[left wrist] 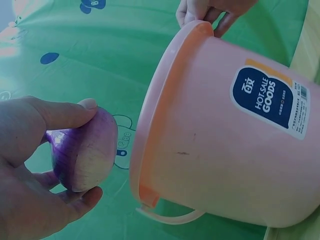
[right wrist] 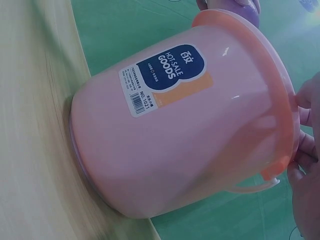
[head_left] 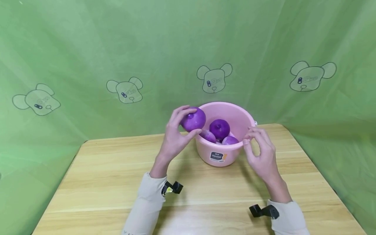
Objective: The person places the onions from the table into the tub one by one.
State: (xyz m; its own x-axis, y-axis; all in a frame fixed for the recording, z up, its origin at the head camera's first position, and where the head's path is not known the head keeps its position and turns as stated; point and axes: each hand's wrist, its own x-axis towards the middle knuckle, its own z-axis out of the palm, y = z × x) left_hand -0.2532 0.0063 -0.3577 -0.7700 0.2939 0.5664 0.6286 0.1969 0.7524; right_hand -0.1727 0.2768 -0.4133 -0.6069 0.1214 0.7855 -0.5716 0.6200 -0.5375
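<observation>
My left hand holds a purple onion between its thumb and fingers, up at the left rim of a pink bucket. In the left wrist view this onion shows a paler side and stands a little apart from the rim. With thumb and fingertips, my right hand pinches the bucket's right rim, as the right wrist view also shows. Inside the bucket lie a dark purple onion and two paler ones, partly hidden by the near wall.
The bucket stands on a light wooden table toward its far edge. A green curtain with printed bear heads hangs behind and at the sides. The bucket's handle hangs down on its far side, and a label faces me.
</observation>
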